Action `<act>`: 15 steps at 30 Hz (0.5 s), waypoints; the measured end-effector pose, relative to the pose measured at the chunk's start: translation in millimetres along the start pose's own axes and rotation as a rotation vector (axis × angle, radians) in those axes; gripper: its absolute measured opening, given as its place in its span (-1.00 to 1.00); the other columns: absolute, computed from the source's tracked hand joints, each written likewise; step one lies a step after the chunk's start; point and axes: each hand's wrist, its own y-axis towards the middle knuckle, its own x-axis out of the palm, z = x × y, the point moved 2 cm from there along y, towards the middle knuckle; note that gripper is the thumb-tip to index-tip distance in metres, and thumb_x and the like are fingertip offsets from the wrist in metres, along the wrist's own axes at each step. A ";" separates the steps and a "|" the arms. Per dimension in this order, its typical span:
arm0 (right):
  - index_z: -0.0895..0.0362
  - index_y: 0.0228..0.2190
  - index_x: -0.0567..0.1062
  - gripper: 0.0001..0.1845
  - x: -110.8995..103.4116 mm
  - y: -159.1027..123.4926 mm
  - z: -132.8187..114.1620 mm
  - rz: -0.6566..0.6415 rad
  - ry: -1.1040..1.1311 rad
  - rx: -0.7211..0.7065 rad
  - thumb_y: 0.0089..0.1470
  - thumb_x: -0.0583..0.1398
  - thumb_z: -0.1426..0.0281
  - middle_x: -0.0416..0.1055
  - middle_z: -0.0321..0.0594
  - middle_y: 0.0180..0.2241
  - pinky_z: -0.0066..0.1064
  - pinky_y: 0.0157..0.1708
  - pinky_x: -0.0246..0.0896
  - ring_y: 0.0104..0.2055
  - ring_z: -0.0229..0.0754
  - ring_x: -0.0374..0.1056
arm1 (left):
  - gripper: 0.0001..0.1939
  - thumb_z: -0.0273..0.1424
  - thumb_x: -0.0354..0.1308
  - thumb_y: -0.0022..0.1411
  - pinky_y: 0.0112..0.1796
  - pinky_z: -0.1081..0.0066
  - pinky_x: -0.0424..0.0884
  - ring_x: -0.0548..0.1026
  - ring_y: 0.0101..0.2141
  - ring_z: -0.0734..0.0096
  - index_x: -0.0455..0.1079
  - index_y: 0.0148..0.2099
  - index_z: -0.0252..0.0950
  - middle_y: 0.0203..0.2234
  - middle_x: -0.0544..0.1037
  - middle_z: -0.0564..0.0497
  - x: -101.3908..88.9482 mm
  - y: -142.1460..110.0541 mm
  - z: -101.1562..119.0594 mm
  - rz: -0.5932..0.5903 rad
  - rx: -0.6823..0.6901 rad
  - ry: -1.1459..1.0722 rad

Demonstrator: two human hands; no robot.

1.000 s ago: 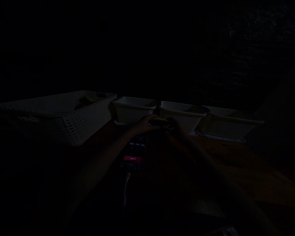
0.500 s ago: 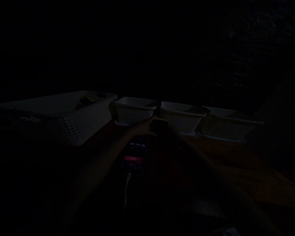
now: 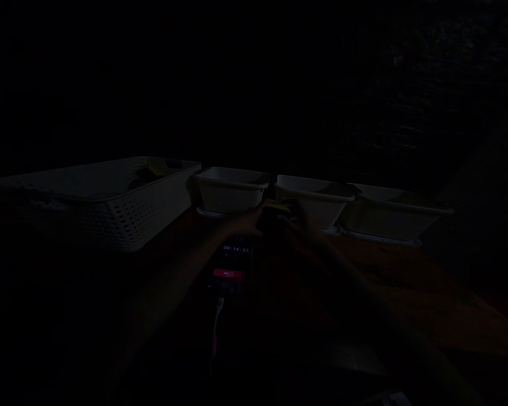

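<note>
The picture is very dark. My left hand [image 3: 254, 219] is closed on the left side of a small dark object [image 3: 276, 213] with a yellowish upper edge; its kind cannot be made out. My right hand [image 3: 298, 220] is at the object's right side, its fingers bent and mostly lost in shadow. Both hands meet in front of the white tubs. Just below them lies a phone [image 3: 231, 265] with a lit timer and a red bar on its screen.
A white perforated basket [image 3: 152, 217] at left holds a dark and yellowish thing [image 3: 149, 172]. Behind the hands stand a white tub [image 3: 231, 194], another tub [image 3: 313, 206] and a third tub [image 3: 393, 220], on a wooden table [image 3: 406, 282]. A white cable [image 3: 217, 321] runs from the phone.
The small object has turned or tilted between my hands, and my right hand's fingers now show higher at its right side. The phone's timer has advanced by one second.
</note>
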 end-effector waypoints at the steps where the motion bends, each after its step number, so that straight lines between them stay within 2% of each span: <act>1: 0.05 -0.03 0.30 -0.46 -2.7 1.3 -0.3 0.021 -0.007 -0.009 0.00 0.19 0.07 0.40 -0.07 -0.12 -0.19 -0.22 0.31 -0.15 -0.04 0.36 | -0.13 -0.44 0.31 -0.13 -0.09 0.21 0.35 0.40 -0.03 0.15 0.01 0.22 -0.19 0.01 0.36 -0.15 0.9 0.5 2.1 0.002 0.016 0.006; 6: 0.08 -0.09 0.32 -0.52 -3.7 4.1 2.7 0.037 -0.049 -0.045 -0.01 0.20 0.10 0.41 -0.09 -0.14 -0.26 -0.25 0.32 -0.15 -0.07 0.37 | -0.11 -0.43 0.30 -0.13 -0.11 0.21 0.36 0.43 -0.05 0.14 -0.01 0.23 -0.19 -0.03 0.40 -0.15 4.4 1.0 2.7 -0.026 0.012 0.022; 12: 0.08 0.06 0.18 -0.25 5.7 3.7 17.9 -0.026 -0.105 -0.029 -0.13 0.29 0.13 0.36 -0.05 -0.04 -0.30 -0.27 0.34 -0.09 -0.06 0.36 | -0.07 -0.45 0.34 -0.18 -0.08 0.19 0.36 0.39 0.01 0.10 -0.01 0.23 -0.19 0.03 0.36 -0.18 2.7 0.1 -7.9 0.017 0.017 0.019; 15: 0.10 0.07 0.16 -0.21 7.6 2.9 21.3 -0.029 -0.076 -0.023 -0.15 0.31 0.16 0.36 -0.04 -0.04 -0.31 -0.26 0.34 -0.11 -0.07 0.36 | -0.03 -0.45 0.37 -0.22 -0.04 0.16 0.33 0.35 0.05 0.10 -0.02 0.22 -0.20 0.06 0.33 -0.19 0.3 0.1 -9.0 0.016 0.019 0.026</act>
